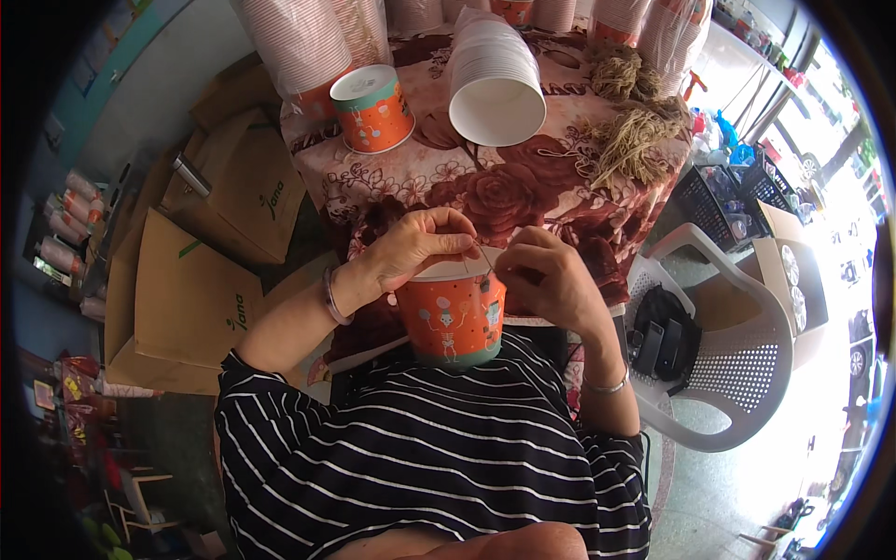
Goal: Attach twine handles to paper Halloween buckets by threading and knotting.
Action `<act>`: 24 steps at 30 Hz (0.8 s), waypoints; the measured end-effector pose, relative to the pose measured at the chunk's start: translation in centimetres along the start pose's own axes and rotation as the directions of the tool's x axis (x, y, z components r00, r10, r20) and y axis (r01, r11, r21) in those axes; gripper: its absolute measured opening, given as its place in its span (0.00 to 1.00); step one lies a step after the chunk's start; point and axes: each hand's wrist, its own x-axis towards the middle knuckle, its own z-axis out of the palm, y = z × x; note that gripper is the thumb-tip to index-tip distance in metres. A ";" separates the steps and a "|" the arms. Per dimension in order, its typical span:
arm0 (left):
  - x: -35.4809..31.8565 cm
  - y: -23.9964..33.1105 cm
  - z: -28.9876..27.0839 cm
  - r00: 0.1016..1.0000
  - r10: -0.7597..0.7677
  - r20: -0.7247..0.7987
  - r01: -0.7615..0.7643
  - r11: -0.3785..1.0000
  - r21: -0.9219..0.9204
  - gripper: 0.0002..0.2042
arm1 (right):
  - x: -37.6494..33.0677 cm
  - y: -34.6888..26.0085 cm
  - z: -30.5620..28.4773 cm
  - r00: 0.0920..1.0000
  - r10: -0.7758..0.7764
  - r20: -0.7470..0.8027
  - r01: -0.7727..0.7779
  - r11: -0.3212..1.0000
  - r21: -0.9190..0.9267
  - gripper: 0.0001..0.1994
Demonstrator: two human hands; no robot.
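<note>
An orange paper bucket (452, 322) with a green base band and skeleton pictures stands on my lap against the table edge. Above its white rim, my left hand (420, 246) pinches a thin cord between thumb and forefinger. Across from it, my right hand (549, 278) is closed at the rim's right side, its curled fingers on the same cord. How the cord runs through the rim is too small to make out. Loose tan cords (642, 140) lie in a tangled bundle at the table's right.
The flowered tablecloth (504, 191) carries an upside-down orange bucket (373, 110), a bagged stack of white buckets (497, 103) lying on its side, and tall bagged stacks (297, 42) behind. Cardboard boxes (191, 294) stand left. A white plastic chair (761, 359) holding a black bag (665, 331) stands right.
</note>
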 end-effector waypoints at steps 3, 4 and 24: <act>0.1 0.0 0.3 0.996 0.048 0.069 -0.044 0.997 -0.058 0.09 | 1.1 -0.9 1.1 0.999 -0.039 -0.016 0.040 0.996 0.084 0.04; 0.2 0.0 0.4 0.996 0.046 0.073 -0.042 0.998 -0.056 0.09 | 1.4 -0.8 1.6 0.997 0.003 -0.079 0.009 0.988 0.152 0.04; -0.2 0.6 1.8 1.000 0.007 0.024 -0.010 0.989 0.145 0.19 | 0.7 3.1 5.1 0.916 0.366 -0.166 -0.159 0.708 0.688 0.04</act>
